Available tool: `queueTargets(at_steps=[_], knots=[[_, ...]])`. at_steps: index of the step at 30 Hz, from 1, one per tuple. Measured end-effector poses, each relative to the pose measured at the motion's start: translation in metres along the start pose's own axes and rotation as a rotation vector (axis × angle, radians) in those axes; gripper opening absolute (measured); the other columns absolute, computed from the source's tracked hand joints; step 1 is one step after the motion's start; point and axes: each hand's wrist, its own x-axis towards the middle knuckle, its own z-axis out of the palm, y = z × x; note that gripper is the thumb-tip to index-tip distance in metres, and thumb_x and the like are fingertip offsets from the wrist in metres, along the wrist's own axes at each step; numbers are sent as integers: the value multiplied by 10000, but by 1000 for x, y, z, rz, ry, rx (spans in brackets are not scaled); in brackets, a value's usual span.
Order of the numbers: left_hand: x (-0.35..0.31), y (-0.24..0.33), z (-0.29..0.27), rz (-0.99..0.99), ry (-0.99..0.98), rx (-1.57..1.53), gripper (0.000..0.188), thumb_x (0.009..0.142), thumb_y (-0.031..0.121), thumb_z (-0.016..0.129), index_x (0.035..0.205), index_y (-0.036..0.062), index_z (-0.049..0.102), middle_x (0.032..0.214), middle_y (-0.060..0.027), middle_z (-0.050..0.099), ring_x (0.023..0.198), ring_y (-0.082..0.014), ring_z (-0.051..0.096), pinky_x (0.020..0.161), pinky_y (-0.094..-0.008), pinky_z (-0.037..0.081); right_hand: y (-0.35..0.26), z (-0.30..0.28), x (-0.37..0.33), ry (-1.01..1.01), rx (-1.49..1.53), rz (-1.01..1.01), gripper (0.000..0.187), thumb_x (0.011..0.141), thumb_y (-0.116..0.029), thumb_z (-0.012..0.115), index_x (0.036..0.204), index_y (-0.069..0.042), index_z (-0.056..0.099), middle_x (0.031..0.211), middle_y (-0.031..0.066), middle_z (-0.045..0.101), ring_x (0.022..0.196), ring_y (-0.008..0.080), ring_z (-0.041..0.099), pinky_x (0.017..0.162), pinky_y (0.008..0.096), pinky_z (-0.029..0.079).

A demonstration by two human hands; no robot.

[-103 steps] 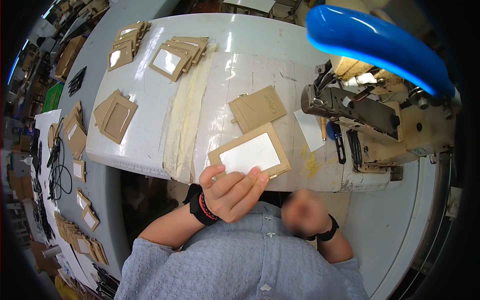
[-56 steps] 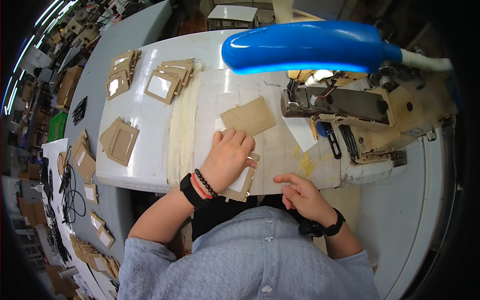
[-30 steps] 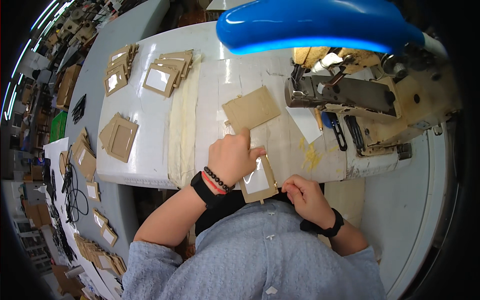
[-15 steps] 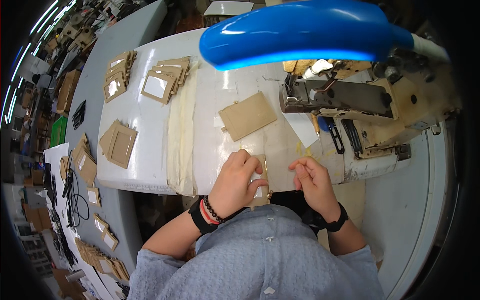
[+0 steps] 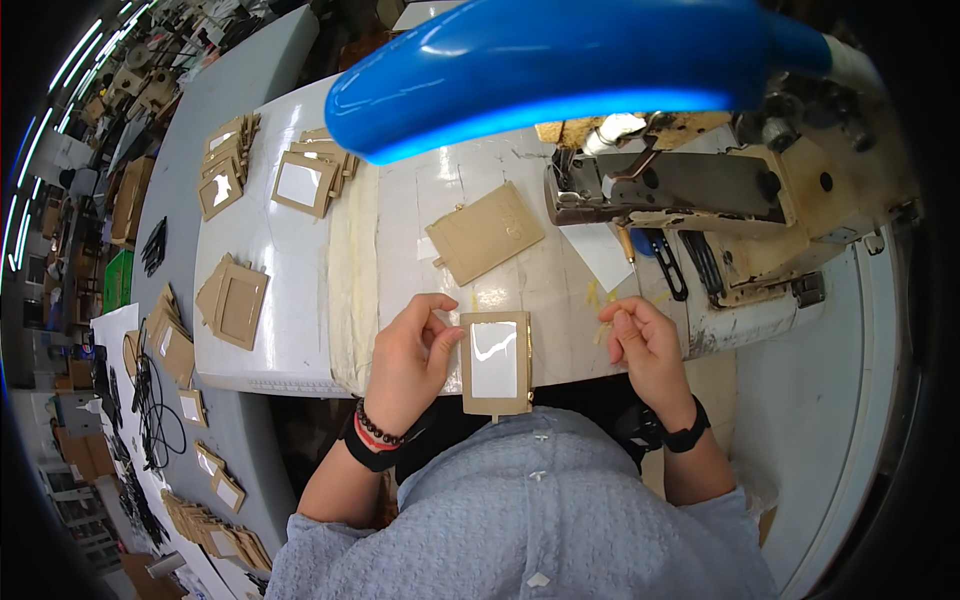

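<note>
I see a beige, rectangular, leather-like, clear-windowed holder (image 5: pixel 494 362) at the edge of the white desk (image 5: pixel 290 310), between the left hand (image 5: pixel 407 357), its pinch narrowly parted, and the curled right hand (image 5: pixel 650 348), whose grip I cannot tell.

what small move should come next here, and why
Perhaps the left hand should slide the near holder farther onto the table: its lower end overhangs the edge, and that hand's thumb is right by its left side.
</note>
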Motion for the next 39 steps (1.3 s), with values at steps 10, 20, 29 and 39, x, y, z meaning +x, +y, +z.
queueTargets(at_steps=[10,20,29,39], knots=[[-36,36,30,359,15,433,954,653,359,910,1438,39,473,1387,-257,428,1229,-430,450,1010,-494,413,6,0,3,1,-3,-18,208,1078,-161,466,1037,-5,597,684,-17,526,632,44,474,603,211,397],[-49,5,44,368,-217,478,784,746,-16,661,1474,-88,379,1542,-263,364,1463,-413,342,1175,-537,319,-6,-12,-10,81,18,-30,209,1076,-153,462,1050,-5,607,689,-10,524,648,59,484,612,219,402],[-54,-2,29,354,25,21,563,803,-137,629,1351,-35,552,1284,-223,644,1160,-326,664,955,-353,545,-33,19,-19,-126,107,-95,267,1081,-168,454,1273,18,455,984,102,705,729,63,517,703,208,448],[-15,7,10,425,9,-51,339,872,-87,634,1191,24,653,1139,-176,684,1016,-330,689,861,-362,558,-33,44,-12,-105,219,-210,89,980,-46,640,959,12,576,1021,169,701,680,102,636,617,227,521]])
